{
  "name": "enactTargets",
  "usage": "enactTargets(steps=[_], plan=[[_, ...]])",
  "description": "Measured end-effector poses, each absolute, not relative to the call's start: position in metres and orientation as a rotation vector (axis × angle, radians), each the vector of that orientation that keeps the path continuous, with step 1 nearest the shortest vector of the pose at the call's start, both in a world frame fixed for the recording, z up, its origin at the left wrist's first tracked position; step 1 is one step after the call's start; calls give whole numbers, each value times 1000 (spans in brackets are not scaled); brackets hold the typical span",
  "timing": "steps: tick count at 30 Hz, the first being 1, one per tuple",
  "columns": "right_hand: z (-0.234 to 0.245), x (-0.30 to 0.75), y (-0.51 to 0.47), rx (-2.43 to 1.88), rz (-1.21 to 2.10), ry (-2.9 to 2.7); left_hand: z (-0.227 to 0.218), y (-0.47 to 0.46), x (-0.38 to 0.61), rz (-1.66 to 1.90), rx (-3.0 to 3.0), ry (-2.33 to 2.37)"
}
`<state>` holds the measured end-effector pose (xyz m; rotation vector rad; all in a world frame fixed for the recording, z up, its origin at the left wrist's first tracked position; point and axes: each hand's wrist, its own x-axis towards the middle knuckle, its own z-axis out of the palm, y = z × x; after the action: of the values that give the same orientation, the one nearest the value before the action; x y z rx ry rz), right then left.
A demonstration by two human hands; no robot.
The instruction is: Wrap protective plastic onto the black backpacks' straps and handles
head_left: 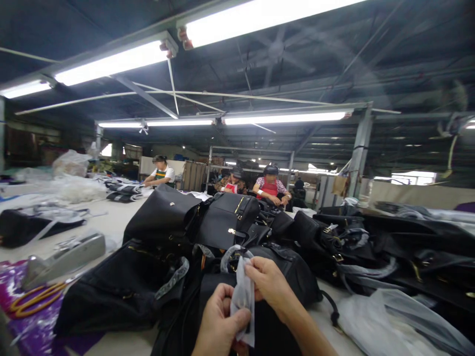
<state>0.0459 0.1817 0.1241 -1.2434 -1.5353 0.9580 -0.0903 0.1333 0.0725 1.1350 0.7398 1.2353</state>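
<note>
Between my two hands a strip of translucent white wrapping (243,289) stands upright in front of a black bag (210,287). My left hand (224,316) pinches its lower part between thumb and fingers. Higher up, my right hand (267,279) grips the upper edge with thumb and fingertips. Whatever the wrapping may cover is blurred through the film. Just behind it, a loop of the bag's handle (228,257) is also wrapped in clear plastic. Another black bag (111,291) lies to the left, its handle covered in film.
Black bags (230,217) are heaped ahead and along the right. Orange-handled scissors (37,299), a grey tape dispenser (67,257) and purple plastic (35,326) lie at left. Clear plastic bags (401,321) sit front right. Several people (270,188) work across the table.
</note>
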Motion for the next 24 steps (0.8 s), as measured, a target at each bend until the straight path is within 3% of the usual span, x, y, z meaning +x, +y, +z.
enactTargets(steps=[15, 24], plan=[[140, 40, 163, -1155, 1041, -1514, 86, 134, -87, 1195, 1039, 794], [142, 50, 157, -972, 1338, -1403, 79, 131, -91, 1211, 1005, 680]])
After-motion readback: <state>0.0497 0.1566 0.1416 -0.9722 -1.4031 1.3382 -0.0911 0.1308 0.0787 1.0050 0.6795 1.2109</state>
